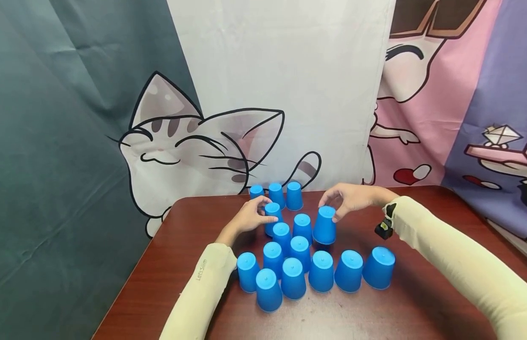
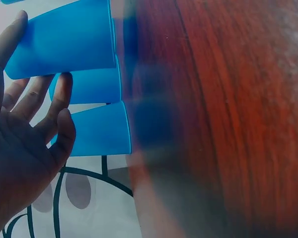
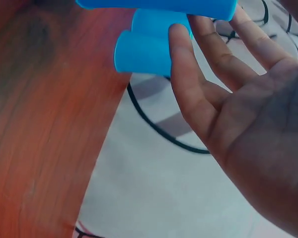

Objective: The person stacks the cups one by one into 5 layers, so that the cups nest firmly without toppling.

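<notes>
Many upside-down blue plastic cups stand on a dark red-brown table. My left hand (image 1: 248, 216) grips one blue cup (image 1: 270, 227) near its narrow top, thumb on the near side and fingers on the far side. In the left wrist view, that cup (image 2: 69, 39) lies between thumb and fingers, with two others behind it. On the right, my right hand (image 1: 353, 196) holds another blue cup (image 1: 324, 229) by its upper part; it seems slightly raised, with a dark shadow beneath. Only the edge of this cup (image 3: 159, 5) shows in the right wrist view.
Several blue cups form a front row (image 1: 322, 273) close to the person, with more in the middle (image 1: 281, 237). Three cups (image 1: 294, 196) stand at the back edge of the table (image 1: 195, 222). Behind hangs a cartoon-printed cloth (image 1: 288, 61).
</notes>
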The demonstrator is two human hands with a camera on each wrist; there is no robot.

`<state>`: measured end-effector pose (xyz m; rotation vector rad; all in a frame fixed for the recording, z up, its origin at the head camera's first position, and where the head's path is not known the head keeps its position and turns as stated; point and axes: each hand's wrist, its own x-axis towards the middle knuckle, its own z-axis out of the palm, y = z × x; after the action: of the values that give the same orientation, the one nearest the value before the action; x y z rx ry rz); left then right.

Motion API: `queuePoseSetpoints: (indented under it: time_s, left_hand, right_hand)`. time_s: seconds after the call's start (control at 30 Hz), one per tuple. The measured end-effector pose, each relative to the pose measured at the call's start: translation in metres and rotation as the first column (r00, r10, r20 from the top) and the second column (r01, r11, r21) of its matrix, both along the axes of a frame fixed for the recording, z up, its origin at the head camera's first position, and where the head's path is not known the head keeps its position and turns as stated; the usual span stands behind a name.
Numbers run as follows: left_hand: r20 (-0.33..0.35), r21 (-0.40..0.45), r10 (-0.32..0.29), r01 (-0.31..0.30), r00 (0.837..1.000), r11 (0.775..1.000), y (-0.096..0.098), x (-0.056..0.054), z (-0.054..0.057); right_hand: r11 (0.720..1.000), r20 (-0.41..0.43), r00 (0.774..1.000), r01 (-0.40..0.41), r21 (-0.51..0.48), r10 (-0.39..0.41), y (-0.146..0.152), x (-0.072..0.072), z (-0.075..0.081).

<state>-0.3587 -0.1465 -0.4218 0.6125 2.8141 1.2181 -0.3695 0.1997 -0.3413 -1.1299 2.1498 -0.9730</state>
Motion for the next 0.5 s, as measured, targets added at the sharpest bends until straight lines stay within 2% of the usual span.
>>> queuePoseSetpoints:
  time_s: [0.13,0.23,0.37,0.5]
  left_hand:
    - [-0.006,-0.003,-0.004,0.004,1.0,1.0,-0.001,0.0,0.0]
    - [-0.004,0.008,0.0,0.0,1.0,1.0,-0.002,0.001,0.0]
    - [0.005,0.02,0.006,-0.006,1.0,1.0,-0.002,0.003,0.0]
    - [0.006,0.016,-0.011,0.011,1.0,1.0,0.0,0.003,0.001]
  right_hand:
    - [0.997,-0.044,0.997,0.071,-0.002,-0.071,0.006,-0.008,-0.001]
    - [0.986,-0.092,0.982,0.164,0.008,-0.163,0.006,-0.015,-0.004]
    - [0.956,-0.117,0.949,0.293,-0.015,-0.293,0.006,-0.024,-0.01]
    - [0.913,-0.119,0.905,0.404,-0.061,-0.409,0.005,-0.033,-0.016]
